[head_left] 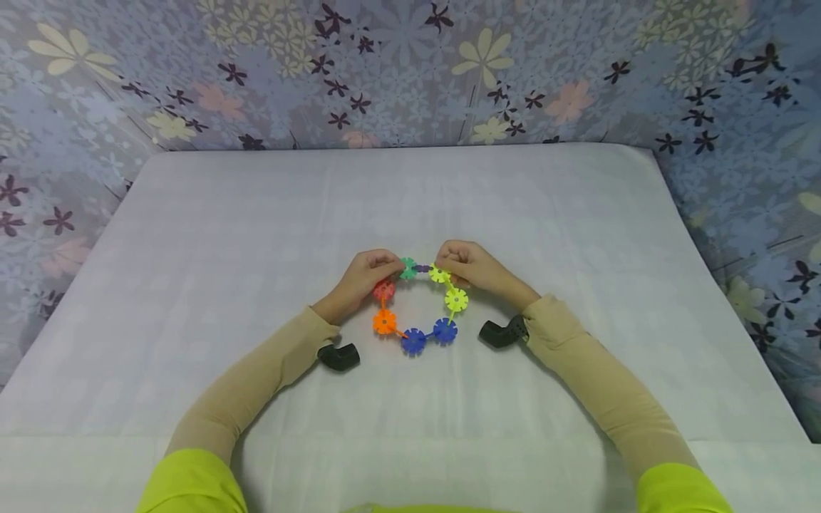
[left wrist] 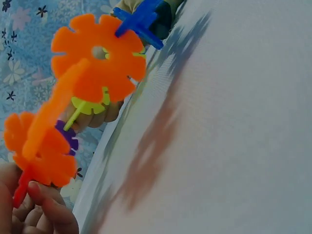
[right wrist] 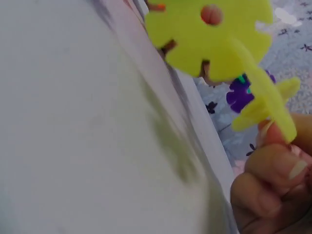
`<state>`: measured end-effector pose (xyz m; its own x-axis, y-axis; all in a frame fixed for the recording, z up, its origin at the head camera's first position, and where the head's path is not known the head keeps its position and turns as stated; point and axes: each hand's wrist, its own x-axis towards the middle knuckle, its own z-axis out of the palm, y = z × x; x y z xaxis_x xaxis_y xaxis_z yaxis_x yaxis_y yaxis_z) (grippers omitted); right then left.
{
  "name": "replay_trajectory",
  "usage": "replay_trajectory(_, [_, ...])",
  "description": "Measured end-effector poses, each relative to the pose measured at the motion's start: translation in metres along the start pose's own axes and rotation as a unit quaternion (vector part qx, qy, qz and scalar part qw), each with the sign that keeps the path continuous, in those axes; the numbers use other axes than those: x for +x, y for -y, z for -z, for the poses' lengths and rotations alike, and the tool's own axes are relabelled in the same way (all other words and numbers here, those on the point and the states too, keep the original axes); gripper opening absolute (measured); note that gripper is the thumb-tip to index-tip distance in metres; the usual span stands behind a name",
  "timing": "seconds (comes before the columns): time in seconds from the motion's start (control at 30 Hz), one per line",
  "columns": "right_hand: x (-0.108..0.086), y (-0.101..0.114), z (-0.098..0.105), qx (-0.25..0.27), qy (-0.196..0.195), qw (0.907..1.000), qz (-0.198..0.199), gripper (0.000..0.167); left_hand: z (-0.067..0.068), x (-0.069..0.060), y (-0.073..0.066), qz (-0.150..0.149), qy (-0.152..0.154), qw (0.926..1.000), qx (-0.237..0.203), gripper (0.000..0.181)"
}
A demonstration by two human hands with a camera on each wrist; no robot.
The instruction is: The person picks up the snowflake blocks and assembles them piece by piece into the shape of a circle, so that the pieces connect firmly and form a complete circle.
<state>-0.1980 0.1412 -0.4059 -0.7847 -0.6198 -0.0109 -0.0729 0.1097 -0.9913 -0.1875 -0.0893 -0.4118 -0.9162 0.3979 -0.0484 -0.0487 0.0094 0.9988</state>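
Note:
A ring of notched plastic flower discs, slotted into one another, is held up between both hands. Along it I see an orange disc [head_left: 384, 322], blue discs [head_left: 413, 342], yellow discs [head_left: 456, 300], a purple disc [head_left: 422, 269] and a green disc [head_left: 408, 268]. My left hand [head_left: 365, 279] pinches the ring near its red disc [head_left: 384, 291] and the green one. In the left wrist view, a red edge sits between thumb and finger. My right hand [head_left: 476, 267] pinches a yellow disc [right wrist: 265, 102] at the ring's upper right.
A white cloth [head_left: 244, 228] covers the table, and the ring's shadow falls on it in the wrist views. Black wrist-worn devices [head_left: 338, 358] hang by both sleeves. Behind the table rises a flower-patterned backdrop [head_left: 398, 78].

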Motion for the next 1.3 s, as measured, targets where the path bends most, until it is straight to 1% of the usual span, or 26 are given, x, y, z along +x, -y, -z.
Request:
replay_trajectory(0.17, [-0.004,0.012,-0.008,0.012,-0.014,0.9998,-0.010,0.011,-0.001,0.001,-0.001,-0.006,0.006,0.9999,-0.009,0.012])
replay_trajectory(0.3, [-0.005,0.020,-0.013,0.011,-0.020,0.9997,-0.005,0.012,-0.001,-0.002,-0.002,-0.002,-0.004,0.9998,-0.021,0.011])
replay_trajectory(0.37, [-0.004,0.018,-0.013,0.012,-0.021,0.9997,-0.007,0.013,0.000,-0.003,-0.003,0.000,-0.006,0.9997,-0.024,0.011])
replay_trajectory(0.5, [0.000,0.007,-0.010,0.019,-0.029,0.9992,-0.020,0.014,0.002,-0.004,-0.004,0.009,-0.004,0.9996,-0.027,0.013])
replay_trajectory(0.57, [0.002,0.001,-0.009,0.025,-0.035,0.9987,-0.027,0.015,0.003,-0.003,-0.004,0.020,-0.008,0.9994,-0.026,0.016])
replay_trajectory(0.63, [0.002,-0.002,-0.007,0.031,-0.038,0.9985,-0.025,0.015,0.004,-0.002,-0.005,0.032,-0.017,0.9990,-0.024,0.023])
replay_trajectory(0.73, [0.002,-0.004,-0.004,0.038,-0.050,0.9978,-0.021,0.016,0.007,0.000,-0.006,0.038,-0.024,0.9989,-0.013,0.034])
replay_trajectory(0.8, [0.002,-0.005,-0.002,0.048,-0.063,0.9967,-0.017,0.015,0.010,0.000,-0.006,0.041,-0.017,0.9988,-0.019,0.042])
replay_trajectory(0.87, [0.002,-0.005,0.000,0.065,-0.087,0.9940,-0.015,0.015,0.014,0.000,-0.007,0.045,-0.009,0.9986,-0.026,0.047])
replay_trajectory(0.9, [0.002,-0.005,0.001,0.078,-0.099,0.9919,-0.015,0.015,0.017,0.000,-0.008,0.056,-0.007,0.9980,-0.030,0.050])
replay_trajectory(0.93, [0.001,-0.005,0.002,0.092,-0.111,0.9894,-0.015,0.015,0.020,0.000,-0.008,0.066,0.004,0.9970,-0.040,0.052])
replay_trajectory(1.03, [0.000,-0.007,0.007,0.144,-0.139,0.9795,-0.025,0.013,0.025,0.002,-0.010,0.107,0.022,0.9919,-0.063,0.057])
replay_trajectory(1.07, [0.000,-0.008,0.009,0.163,-0.143,0.9757,-0.031,0.012,0.027,0.003,-0.011,0.124,0.024,0.9894,-0.072,0.059])
replay_trajectory(1.1, [-0.001,-0.008,0.011,0.177,-0.143,0.9730,-0.036,0.010,0.028,0.004,-0.012,0.133,0.030,0.9872,-0.083,0.058])
replay_trajectory(1.13, [-0.001,-0.009,0.013,0.187,-0.142,0.9712,-0.040,0.009,0.029,0.005,-0.012,0.135,0.038,0.9859,-0.093,0.055])
replay_trajectory(1.17, [-0.001,-0.009,0.014,0.198,-0.140,0.9691,-0.044,0.008,0.030,0.006,-0.012,0.137,0.038,0.9851,-0.097,0.053])
replay_trajectory(1.3, [0.000,-0.008,0.016,0.223,-0.133,0.9645,-0.049,0.005,0.031,0.007,-0.011,0.110,0.046,0.9863,-0.114,0.039])
